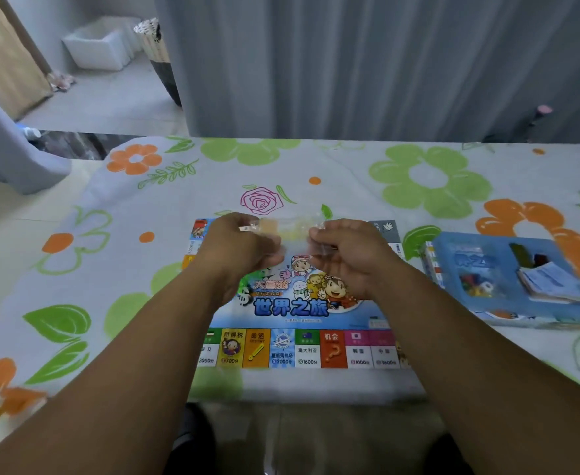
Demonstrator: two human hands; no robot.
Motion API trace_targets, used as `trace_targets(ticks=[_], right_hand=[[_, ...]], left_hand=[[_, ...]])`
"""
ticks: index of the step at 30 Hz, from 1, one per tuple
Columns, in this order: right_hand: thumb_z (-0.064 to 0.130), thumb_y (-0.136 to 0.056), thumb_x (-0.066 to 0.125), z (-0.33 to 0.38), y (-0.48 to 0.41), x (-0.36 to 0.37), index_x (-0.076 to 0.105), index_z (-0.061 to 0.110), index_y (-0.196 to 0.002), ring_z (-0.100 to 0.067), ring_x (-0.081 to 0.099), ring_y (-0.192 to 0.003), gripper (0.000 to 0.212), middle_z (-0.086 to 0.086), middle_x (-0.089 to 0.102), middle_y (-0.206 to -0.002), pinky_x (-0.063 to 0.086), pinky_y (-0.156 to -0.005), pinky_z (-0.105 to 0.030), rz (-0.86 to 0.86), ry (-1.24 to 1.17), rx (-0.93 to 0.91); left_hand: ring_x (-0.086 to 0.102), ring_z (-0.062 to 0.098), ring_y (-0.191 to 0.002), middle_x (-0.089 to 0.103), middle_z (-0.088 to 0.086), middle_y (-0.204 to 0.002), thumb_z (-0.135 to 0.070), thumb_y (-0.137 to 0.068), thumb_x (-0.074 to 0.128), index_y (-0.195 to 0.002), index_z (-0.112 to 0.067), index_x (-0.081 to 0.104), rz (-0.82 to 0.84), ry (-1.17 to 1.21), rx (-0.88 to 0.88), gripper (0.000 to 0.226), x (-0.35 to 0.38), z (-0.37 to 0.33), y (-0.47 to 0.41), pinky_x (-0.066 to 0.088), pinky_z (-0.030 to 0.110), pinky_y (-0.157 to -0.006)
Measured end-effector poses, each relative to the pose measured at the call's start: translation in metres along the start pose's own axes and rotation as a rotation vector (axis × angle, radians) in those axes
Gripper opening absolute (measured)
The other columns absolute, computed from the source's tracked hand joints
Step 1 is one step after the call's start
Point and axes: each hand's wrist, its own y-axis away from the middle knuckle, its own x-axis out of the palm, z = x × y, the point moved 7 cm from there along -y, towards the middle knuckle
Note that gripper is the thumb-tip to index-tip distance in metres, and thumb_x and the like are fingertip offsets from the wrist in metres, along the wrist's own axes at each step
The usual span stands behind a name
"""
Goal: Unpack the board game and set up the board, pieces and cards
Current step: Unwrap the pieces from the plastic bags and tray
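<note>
Left hand (237, 248) and right hand (346, 255) each grip a crinkly clear plastic packet (283, 226) above the glossy board (295, 337).

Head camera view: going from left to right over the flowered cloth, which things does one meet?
Left hand → clear plastic packet held between both hands → right hand → blue game box. The game board lies under the hands.

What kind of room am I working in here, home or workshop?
Most likely a home, perhaps a bedroom. The game board lies on a floral sheet spread over a bed-like surface, grey curtains hang behind, and a white storage bin sits on the floor.
</note>
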Motion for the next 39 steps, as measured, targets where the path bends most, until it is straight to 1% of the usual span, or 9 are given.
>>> trace_targets(ticks=[7, 13, 16, 20, 25, 30, 34, 37, 39], right_hand=[[-0.003, -0.088, 0.069, 0.018, 0.012, -0.052, 0.062, -0.001, -0.104, -0.019, 0.068, -0.062, 0.017, -0.007, 0.067, -0.061, 0.058, -0.056, -0.029, -0.070, 0.006, -0.058], [0.001, -0.091, 0.066, 0.027, 0.023, -0.093, 0.066, 0.003, -0.093, -0.017, 0.063, -0.055, 0.002, -0.017, 0.061, -0.075, 0.057, -0.055, -0.030, -0.136, 0.051, -0.073], [0.013, -0.092, 0.069, 0.033, 0.028, -0.113, 0.066, 0.006, -0.091, -0.015, 0.061, -0.050, 0.008, -0.008, 0.064, -0.068, 0.054, -0.049, -0.028, -0.186, 0.043, -0.074], [0.011, -0.091, 0.070, 0.043, 0.037, -0.145, 0.065, 0.008, -0.089, -0.013, 0.058, -0.048, 0.007, -0.001, 0.064, -0.057, 0.046, -0.044, -0.023, -0.261, 0.094, -0.131], [0.011, -0.092, 0.069, 0.051, 0.050, -0.187, 0.065, 0.011, -0.081, -0.016, 0.051, -0.047, 0.012, -0.005, 0.061, -0.060, 0.039, -0.042, -0.022, -0.392, 0.074, -0.141], [0.012, -0.090, 0.070, 0.064, 0.060, -0.223, 0.066, 0.013, -0.072, -0.019, 0.049, -0.050, 0.019, -0.004, 0.060, -0.060, 0.039, -0.045, -0.026, -0.525, 0.107, -0.210], [0.011, -0.089, 0.071, 0.078, 0.067, -0.245, 0.064, 0.013, -0.077, -0.017, 0.046, -0.055, 0.014, -0.004, 0.055, -0.066, 0.041, -0.049, -0.025, -0.661, 0.048, -0.299], [0.010, -0.087, 0.071, 0.084, 0.068, -0.254, 0.063, 0.012, -0.073, -0.017, 0.046, -0.058, 0.016, -0.003, 0.054, -0.066, 0.042, -0.061, -0.027, -0.728, 0.035, -0.371], [0.010, -0.087, 0.070, 0.087, 0.070, -0.256, 0.065, 0.007, -0.079, -0.016, 0.046, -0.058, 0.010, -0.003, 0.054, -0.066, 0.043, -0.062, -0.027, -0.747, 0.068, -0.393]], left_hand=[[0.075, 0.034, -0.088, 0.065, 0.023, -0.114, 0.020, -0.085, 0.062, -0.116, -0.011, 0.053, 0.054, 0.014, 0.043, 0.045, 0.044, 0.000, 0.004, 0.062, 0.034, -0.069], [0.075, 0.033, -0.087, 0.070, 0.019, -0.108, 0.004, -0.098, 0.052, -0.107, -0.008, 0.054, 0.120, 0.043, 0.107, 0.015, 0.089, -0.003, 0.011, 0.064, 0.041, -0.071], [0.076, 0.029, -0.080, 0.072, 0.019, -0.103, 0.008, -0.099, 0.047, -0.112, -0.001, 0.058, 0.118, 0.031, 0.142, 0.020, 0.110, -0.002, 0.013, 0.064, 0.037, -0.066], [0.076, 0.025, -0.071, 0.072, 0.015, -0.104, 0.007, -0.099, 0.047, -0.110, -0.002, 0.060, 0.101, 0.065, 0.118, 0.019, 0.138, 0.005, 0.015, 0.060, 0.030, -0.056], [0.067, 0.017, -0.051, 0.070, 0.017, -0.096, 0.009, -0.098, 0.043, -0.112, 0.001, 0.058, 0.003, 0.142, 0.063, 0.023, 0.160, 0.017, 0.015, 0.059, 0.030, -0.055], [0.063, 0.020, -0.064, 0.067, 0.008, -0.083, 0.003, -0.091, 0.048, -0.091, -0.015, 0.062, -0.005, -0.227, 0.158, 0.023, 0.191, 0.038, 0.011, 0.060, 0.040, -0.065], [0.060, 0.010, -0.064, 0.069, 0.001, -0.089, -0.004, -0.087, 0.061, -0.082, -0.021, 0.068, 0.220, -0.674, 0.331, 0.019, 0.242, 0.051, 0.022, 0.050, 0.023, -0.060], [0.065, 0.023, -0.086, 0.067, 0.010, -0.100, -0.020, -0.086, 0.072, -0.087, -0.017, 0.075, 0.277, -0.846, 0.411, 0.004, 0.274, 0.060, 0.023, 0.056, 0.033, -0.076], [0.058, 0.028, -0.102, 0.061, 0.013, -0.109, -0.027, -0.089, 0.070, -0.099, -0.017, 0.077, 0.295, -0.963, 0.482, 0.015, 0.291, 0.064, 0.020, 0.052, 0.039, -0.090]])
